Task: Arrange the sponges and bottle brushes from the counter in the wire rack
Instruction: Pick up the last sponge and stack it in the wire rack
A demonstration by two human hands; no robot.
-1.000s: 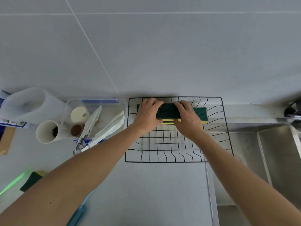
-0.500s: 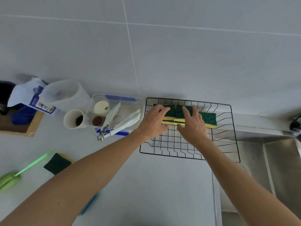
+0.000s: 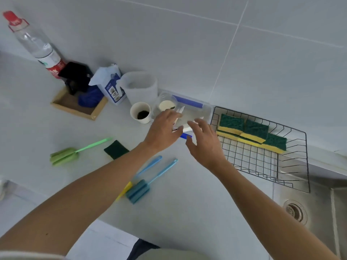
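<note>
Both hands — left hand (image 3: 163,130), right hand (image 3: 204,141) — hover empty, fingers spread. The dark green flat sponge (image 3: 116,152) on the table looks soft and light — best pinched at its edges.

Both empty hands (image 3: 185,136) hover spread over the counter (image 3: 187,203), sponges (image 3: 251,131) lining the wire rack (image 3: 293,166).
</note>
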